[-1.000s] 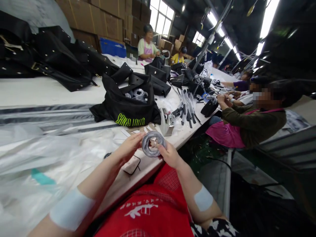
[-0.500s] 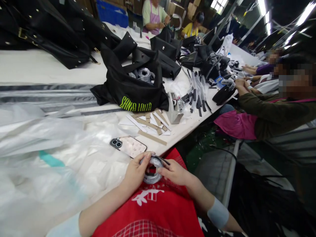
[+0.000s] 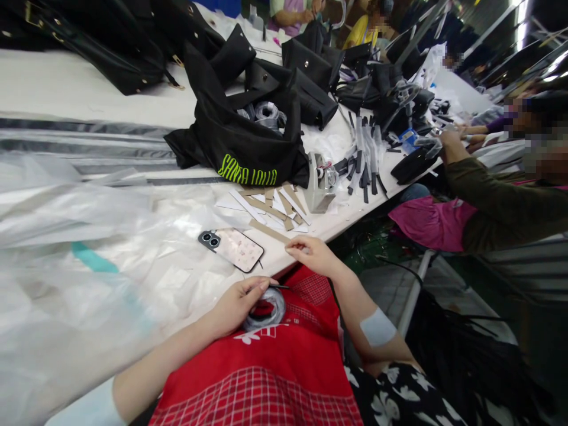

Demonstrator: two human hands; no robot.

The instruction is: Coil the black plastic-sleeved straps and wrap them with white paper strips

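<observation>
My left hand (image 3: 248, 299) is closed on a coiled strap (image 3: 276, 313) in clear plastic wrap, held low over the red apron (image 3: 248, 373). A thin dark end of the strap sticks out rightward from beside the thumb. My right hand (image 3: 313, 254) is off the coil, raised at the table's front edge. Its fingers are bent in toward the thumb, over the near end of a brown card strip (image 3: 268, 231); whether they grip anything is hidden. A phone in a pale patterned case (image 3: 233, 247) lies just beyond my left hand.
A black cloth bag (image 3: 248, 148) with green lettering holds more wrapped coils (image 3: 268, 113). Beside it are card strips (image 3: 270, 207) and a tape dispenser (image 3: 320, 189). Plastic sheeting (image 3: 89, 284) covers the left side. A co-worker's sleeve (image 3: 501, 204) is at the right.
My right hand has let go of the coil and moved up to the table edge by the card strip. My left hand keeps the coil, now slightly lower and further left. The view has tilted down.
</observation>
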